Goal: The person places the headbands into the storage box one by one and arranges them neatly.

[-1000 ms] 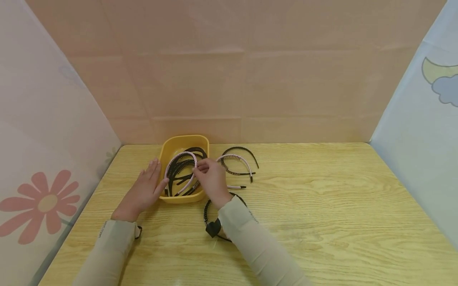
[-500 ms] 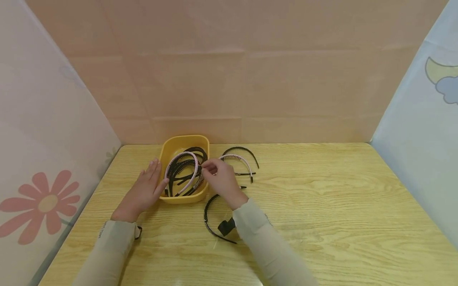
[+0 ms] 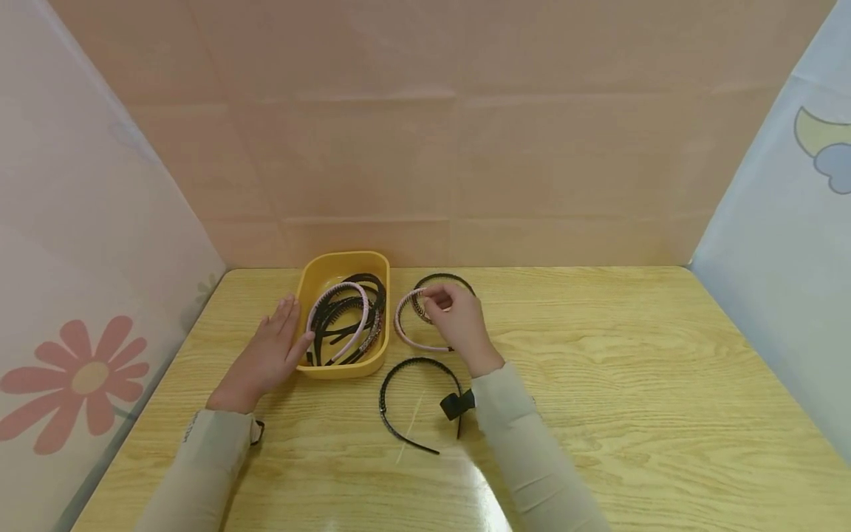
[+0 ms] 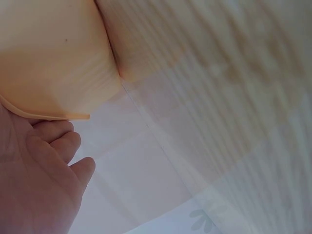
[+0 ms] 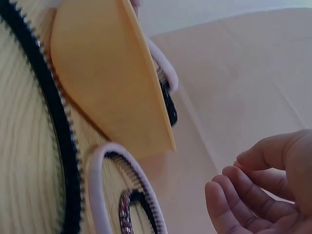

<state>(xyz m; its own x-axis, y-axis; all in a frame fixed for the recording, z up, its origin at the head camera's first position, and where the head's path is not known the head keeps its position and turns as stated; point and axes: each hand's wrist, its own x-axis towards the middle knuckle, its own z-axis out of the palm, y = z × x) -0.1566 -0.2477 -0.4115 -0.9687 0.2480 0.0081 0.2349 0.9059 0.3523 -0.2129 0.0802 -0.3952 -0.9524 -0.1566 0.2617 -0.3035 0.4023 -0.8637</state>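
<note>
My left hand (image 3: 261, 360) rests with extended fingers against the left side of a yellow plastic bin (image 3: 340, 372). The left wrist view has its fingers (image 4: 63, 146) at the bin's rim. Inside the bin lie several dark headbands and a pale pink headband (image 3: 364, 314) on top. To the right, my right hand (image 3: 460, 323) hovers over another pink headband (image 3: 397, 322), part of which it hides. Seen from the right wrist, this hand (image 5: 258, 190) has loosely bent fingers, thumb near index, and nothing between them.
A black headband (image 3: 383, 403) with small teeth lies on the wooden table (image 3: 631, 384) in front of the pink one. Behind the pink one is another dark headband (image 3: 439, 275). A black strap (image 3: 455, 405) shows at the right cuff. Cloth panels stand at the back and sides.
My right hand has moved right from the bin's edge, where it was at the pink headband inside, to above the headbands on the table. My left hand has stayed put.
</note>
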